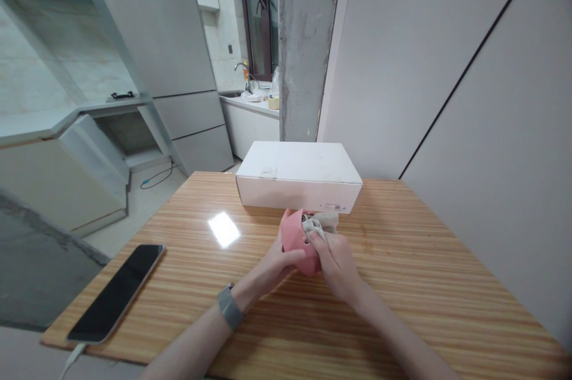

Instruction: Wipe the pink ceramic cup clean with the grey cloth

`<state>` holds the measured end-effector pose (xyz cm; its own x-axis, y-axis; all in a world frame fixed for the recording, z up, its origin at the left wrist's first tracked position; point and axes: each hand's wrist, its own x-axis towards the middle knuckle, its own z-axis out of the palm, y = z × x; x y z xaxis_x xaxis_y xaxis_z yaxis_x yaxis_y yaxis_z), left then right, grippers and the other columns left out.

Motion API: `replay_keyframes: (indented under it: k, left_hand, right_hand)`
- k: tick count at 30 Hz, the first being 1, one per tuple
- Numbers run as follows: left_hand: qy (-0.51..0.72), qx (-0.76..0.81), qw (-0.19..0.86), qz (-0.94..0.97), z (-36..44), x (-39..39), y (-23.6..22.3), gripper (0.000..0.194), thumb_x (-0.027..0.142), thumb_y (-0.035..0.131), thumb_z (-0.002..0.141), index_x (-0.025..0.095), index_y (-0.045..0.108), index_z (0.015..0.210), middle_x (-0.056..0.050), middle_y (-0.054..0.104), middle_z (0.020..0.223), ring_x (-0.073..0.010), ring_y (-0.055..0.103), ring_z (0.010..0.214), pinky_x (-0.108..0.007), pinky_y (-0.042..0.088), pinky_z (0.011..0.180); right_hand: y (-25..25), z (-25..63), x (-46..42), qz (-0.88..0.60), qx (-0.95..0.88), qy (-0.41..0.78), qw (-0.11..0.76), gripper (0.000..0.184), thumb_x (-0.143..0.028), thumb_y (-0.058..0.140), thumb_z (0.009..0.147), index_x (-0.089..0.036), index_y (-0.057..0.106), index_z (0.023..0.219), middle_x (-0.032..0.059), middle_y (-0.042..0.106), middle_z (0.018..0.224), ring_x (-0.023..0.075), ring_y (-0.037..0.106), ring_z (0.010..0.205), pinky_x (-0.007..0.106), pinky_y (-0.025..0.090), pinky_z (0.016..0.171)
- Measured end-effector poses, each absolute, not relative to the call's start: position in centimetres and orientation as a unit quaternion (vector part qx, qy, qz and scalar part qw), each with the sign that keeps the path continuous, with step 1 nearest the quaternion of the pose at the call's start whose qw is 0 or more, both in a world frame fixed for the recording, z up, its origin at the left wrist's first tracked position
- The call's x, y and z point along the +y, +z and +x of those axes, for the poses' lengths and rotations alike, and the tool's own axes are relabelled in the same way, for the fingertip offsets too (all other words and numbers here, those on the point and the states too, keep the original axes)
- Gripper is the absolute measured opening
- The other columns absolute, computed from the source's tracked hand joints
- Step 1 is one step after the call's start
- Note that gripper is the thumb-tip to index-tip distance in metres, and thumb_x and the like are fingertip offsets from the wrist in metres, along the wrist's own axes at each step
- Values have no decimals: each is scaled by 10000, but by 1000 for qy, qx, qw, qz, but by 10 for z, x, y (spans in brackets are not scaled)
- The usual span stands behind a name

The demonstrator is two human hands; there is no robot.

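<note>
My left hand point(282, 261) is closed around a pink, bowl-like object point(294, 232) whose exact kind I cannot make out. It is tilted, with its opening turned to the right. A light grey cloth point(328, 223) is bunched in my right hand point(338, 262), which presses it against the opening of the pink object. The right thumb lies on the cloth; the other right fingers are mostly hidden. Both hands are above the middle of the wooden table point(402, 285), just in front of a white box point(299, 192).
A phone point(117, 293) with a white cable point(74, 356) plugged in lies at the table's left edge. Beyond the table stand a grey fridge point(152, 28), a sink counter point(250, 118) and a concrete pillar point(304, 46). A pale wall panel point(447, 40) rises on the right.
</note>
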<state>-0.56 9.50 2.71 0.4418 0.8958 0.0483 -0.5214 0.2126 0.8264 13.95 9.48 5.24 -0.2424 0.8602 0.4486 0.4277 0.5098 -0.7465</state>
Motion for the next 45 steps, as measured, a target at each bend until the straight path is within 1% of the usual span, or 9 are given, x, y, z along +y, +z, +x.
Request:
replay_keyframes:
  k: [3,9,15,20,25,29,33,40,45]
  left_hand:
    - [498,256,696,449,-6,93,35,1212,129,836,545,341,118,1498,-98,396,1501,-333,408,1338,-511,397,1050]
    - [493,285,673,473,-5,93,40,967,80,790,540,252,382,1400,-102,508,1395,-330,471,1263,-485,416,1035]
    - [500,283,677,461,-6,93,42,933,59,778,521,248,437,1368,-95,515,1390,-328,481,1250,-491,401,1044]
    - [513,245,692,446,-6,96,30,804,228,795,616,209,488,1358,-115,538,1375,-345,435,1304,-487,342,1091]
    - [485,210,750,397,-7,101,8,606,426,645,797,167,538,1334,-128,608,1295,-331,519,1230,-464,398,1038]
    - [466,207,782,359,-8,102,5,605,566,542,837,143,607,1264,-138,657,1220,-313,595,1132,-407,458,957]
    - [458,219,795,332,-7,101,9,571,576,506,862,178,616,1256,-112,674,1198,-273,629,1072,-344,495,868]
    - [429,212,805,351,-5,96,13,541,537,565,842,197,607,1260,-104,654,1212,-272,609,1078,-360,497,878]
    - [435,170,781,414,-2,91,30,768,384,797,665,212,508,1356,-119,581,1299,-314,536,1183,-427,411,1009]
  right_hand:
    - [53,140,94,-435,-732,262,454,441,-415,299,994,-219,468,637,22,591,644,165,517,613,286,355,624]
    - [51,139,93,-444,-728,252,456,445,-419,310,988,-214,489,636,23,591,627,164,513,589,280,359,600]
    - [50,138,91,-442,-732,241,459,438,-395,312,987,-209,525,652,32,620,645,169,542,602,282,375,619]
    - [53,137,88,-429,-742,225,463,430,-362,314,991,-215,511,638,24,616,638,166,541,602,282,364,618]
    - [55,144,90,-392,-773,226,446,391,-327,305,998,-211,525,695,26,612,687,166,548,648,287,365,654]
    - [57,151,92,-329,-829,201,406,361,-307,310,987,-218,474,678,7,550,657,153,496,615,290,340,638]
    - [56,151,92,-347,-811,227,412,370,-312,300,991,-224,443,660,1,529,647,151,479,607,289,339,636]
    - [52,147,95,-420,-754,258,433,417,-368,300,994,-218,452,636,10,550,628,156,491,598,286,325,614]
    - [56,144,92,-424,-770,214,425,419,-352,299,994,-215,473,639,16,573,633,159,502,607,284,324,616]
